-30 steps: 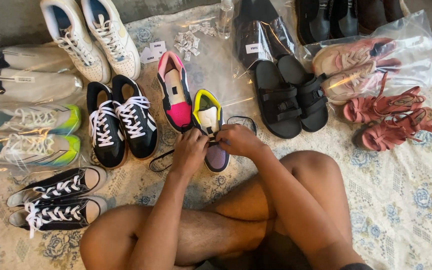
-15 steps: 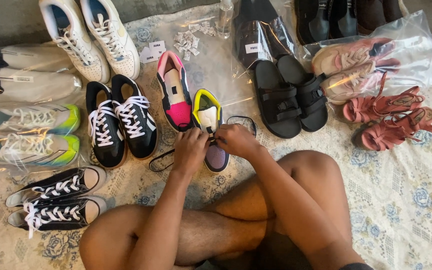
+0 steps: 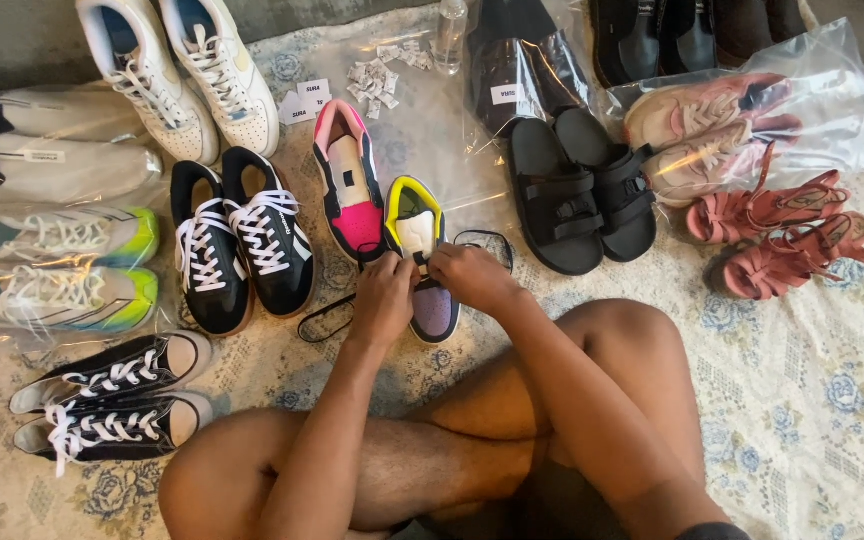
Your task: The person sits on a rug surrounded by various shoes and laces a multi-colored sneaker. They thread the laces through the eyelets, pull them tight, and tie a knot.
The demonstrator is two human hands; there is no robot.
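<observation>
Head view, you seated cross-legged on a floral cloth (image 3: 812,400).

Your left hand (image 3: 382,300) and right hand (image 3: 472,275) meet over the yellow shoe (image 3: 414,225), which lies sole-down on the cloth just in front of your knees, toe toward you. Both hands are curled, fingertips pinched at the shoe's lace area. The black lace (image 3: 327,318) trails out left of your left hand in a loop on the cloth; a second loop shows just right of your right hand. Whether either hand actually clamps the lace or only the shoe's upper: cannot tell, fingers hide it.

Its partner, the pink shoe (image 3: 347,180), lies just beside it on the left, touching or nearly so.

Around:
- 2 black sneakers (image 3: 242,235), white laces, left of the pink shoe.
- 2 black sandals (image 3: 577,195) right of the yellow shoe.
- 2 red strappy sandals (image 3: 782,235) farther right.
- 2 white sneakers (image 3: 182,75) at top left.
</observation>
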